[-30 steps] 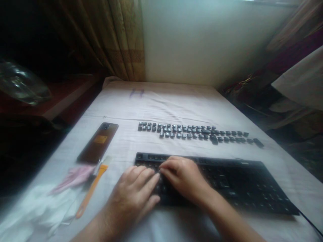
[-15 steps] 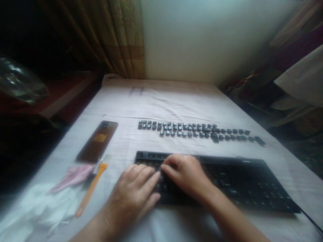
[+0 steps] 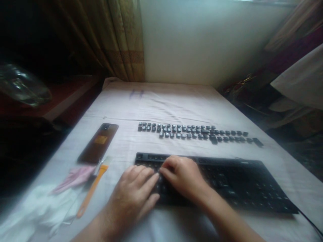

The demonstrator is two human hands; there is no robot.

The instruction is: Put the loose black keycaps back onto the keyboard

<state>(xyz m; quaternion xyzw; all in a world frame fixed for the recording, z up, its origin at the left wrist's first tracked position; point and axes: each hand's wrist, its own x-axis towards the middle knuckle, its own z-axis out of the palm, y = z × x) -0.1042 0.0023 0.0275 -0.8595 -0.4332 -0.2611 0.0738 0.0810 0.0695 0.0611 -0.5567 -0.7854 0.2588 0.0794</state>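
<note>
A black keyboard lies flat in front of me, and many of its key positions show no caps. My left hand rests on its left end, fingers stretched out and thumb apart. Close beside it, my right hand is bent over the left part of the keyboard with thumb and forefinger pinched together. What sits in that pinch is hidden or too small to make out. Beyond the keyboard, loose black keycaps are laid out in rows on the white cloth.
On the left lie a brown phone, an orange-handled brush, a pink cloth and a crumpled white cloth. A cable leaves the keyboard at the right. Behind the table are a curtain and a pale wall.
My right hand's fingertips have shifted very slightly toward my left hand. The view has tilted a little; the keyboard, keycaps and left hand stay in place.
</note>
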